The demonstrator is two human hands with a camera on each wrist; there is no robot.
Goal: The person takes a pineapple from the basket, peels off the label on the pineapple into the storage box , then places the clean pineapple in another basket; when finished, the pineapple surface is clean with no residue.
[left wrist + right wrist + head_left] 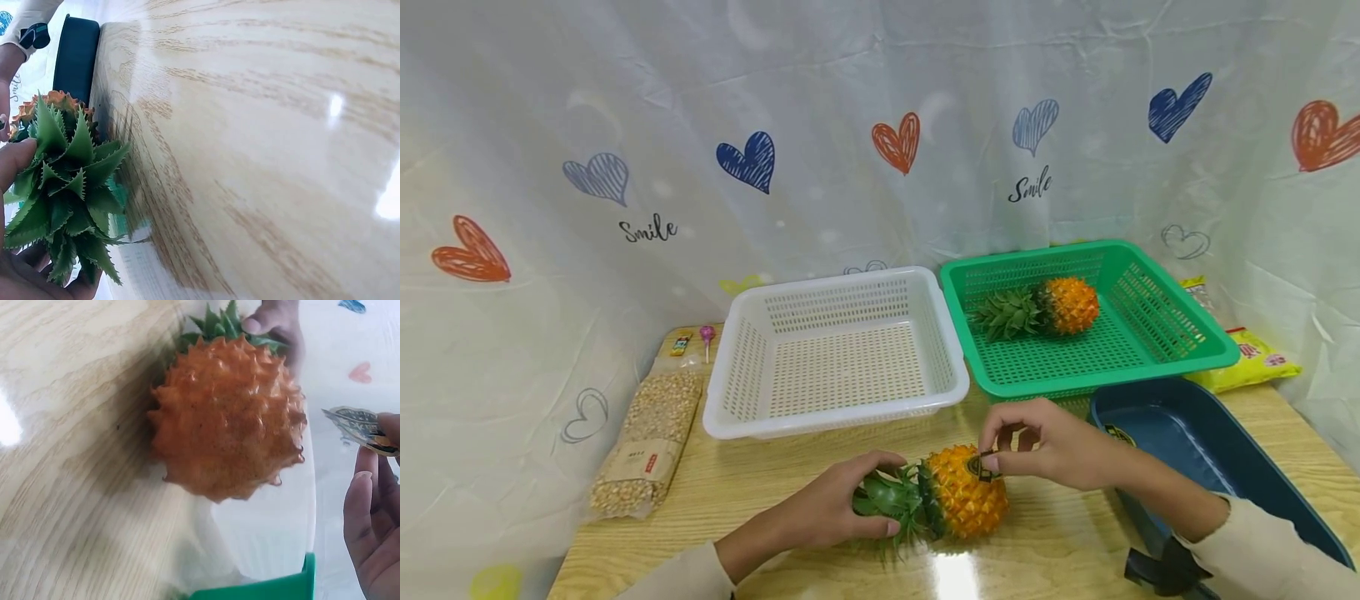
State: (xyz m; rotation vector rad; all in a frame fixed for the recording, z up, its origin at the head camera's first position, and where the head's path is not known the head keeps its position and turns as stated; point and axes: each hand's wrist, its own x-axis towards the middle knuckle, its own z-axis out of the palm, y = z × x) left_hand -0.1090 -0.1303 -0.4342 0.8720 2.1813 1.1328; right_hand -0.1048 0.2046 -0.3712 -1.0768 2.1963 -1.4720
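A small toy-like pineapple point(970, 500) lies on its side on the wooden table, orange body to the right and green crown to the left. My left hand point(842, 504) holds it by the crown, thumb in front and fingers behind the leaves point(69, 187). Between thumb and forefinger my right hand point(1060, 442) pinches a small dark oval sticker point(359, 428) with gold marks. In the head view the sticker overlaps the fruit; the right wrist view shows a gap between it and the spiky skin point(225, 419).
Behind the hands stand a white basket point(835, 422) and a green basket point(1120, 371) holding another pineapple point(1071, 306). A dark blue tray point(1187, 417) sits under the right forearm, with a similar sticker point(1120, 434) by its rim. A bag of kernels point(647, 425) lies left.
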